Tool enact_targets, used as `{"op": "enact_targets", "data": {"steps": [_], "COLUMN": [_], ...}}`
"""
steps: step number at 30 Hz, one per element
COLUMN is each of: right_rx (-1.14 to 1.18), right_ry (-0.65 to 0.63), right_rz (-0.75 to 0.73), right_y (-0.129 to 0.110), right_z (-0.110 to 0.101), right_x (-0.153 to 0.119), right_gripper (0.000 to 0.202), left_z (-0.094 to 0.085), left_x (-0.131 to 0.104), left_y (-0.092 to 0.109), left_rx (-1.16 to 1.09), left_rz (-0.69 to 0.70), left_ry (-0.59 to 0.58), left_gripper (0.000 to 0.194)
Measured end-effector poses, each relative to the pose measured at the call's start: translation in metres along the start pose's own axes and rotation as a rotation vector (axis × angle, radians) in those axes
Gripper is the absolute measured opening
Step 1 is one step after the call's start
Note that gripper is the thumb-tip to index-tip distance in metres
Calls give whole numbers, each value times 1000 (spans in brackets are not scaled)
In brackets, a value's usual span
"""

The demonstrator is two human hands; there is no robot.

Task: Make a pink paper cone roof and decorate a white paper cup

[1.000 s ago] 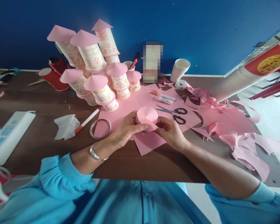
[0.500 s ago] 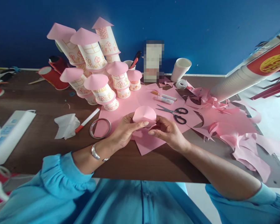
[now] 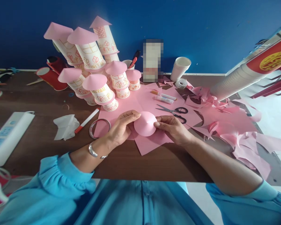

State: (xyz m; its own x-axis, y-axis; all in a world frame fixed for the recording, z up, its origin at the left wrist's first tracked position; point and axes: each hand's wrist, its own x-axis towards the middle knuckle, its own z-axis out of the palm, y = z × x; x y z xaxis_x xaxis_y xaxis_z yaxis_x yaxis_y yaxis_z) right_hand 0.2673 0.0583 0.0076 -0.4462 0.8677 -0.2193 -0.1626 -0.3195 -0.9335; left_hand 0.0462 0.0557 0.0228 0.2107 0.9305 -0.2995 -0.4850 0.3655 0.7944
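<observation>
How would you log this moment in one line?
left hand: holds pink paper cone | right hand: holds same cone | nearby: slightly open scissors

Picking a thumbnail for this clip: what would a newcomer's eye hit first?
Likely the cluster of decorated white towers with pink cone roofs, left of centre, before the blue wall. Next, the small pink cone at centre, held between the left hand and right hand, then the pink paper scraps strewn at right.

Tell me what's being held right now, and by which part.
A pink paper cone, by its edge: left hand at the upper left, right hand at the right.
</observation>
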Motion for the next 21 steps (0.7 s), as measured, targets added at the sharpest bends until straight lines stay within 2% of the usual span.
{"op": "enact_targets", "data": {"steps": [7,11,14,17,21], "right_rx": [12,33,-47,-286,-951], "right_ry": [60,121,138,206,411], "right_rz": [-53,-56,-116,-234,-522], "right_y": [-7,-10,-11,-12,-12], "right_z": [-3,0,0,-7,-27], "right_x": [2,1,0,-1,2], "right_gripper": [37,42,46,43,21], "left_z": [1,-2,-5,-8,-10], "left_x": [0,1,3,5,6], "left_y": [3,2,3,7,11], "left_rx": [74,130,277,579,1125], "left_rz": [2,70,158,231,348], "left_ry": [-28,-31,-12,-4,-6], "left_gripper": [31,30,31,30,24]}}
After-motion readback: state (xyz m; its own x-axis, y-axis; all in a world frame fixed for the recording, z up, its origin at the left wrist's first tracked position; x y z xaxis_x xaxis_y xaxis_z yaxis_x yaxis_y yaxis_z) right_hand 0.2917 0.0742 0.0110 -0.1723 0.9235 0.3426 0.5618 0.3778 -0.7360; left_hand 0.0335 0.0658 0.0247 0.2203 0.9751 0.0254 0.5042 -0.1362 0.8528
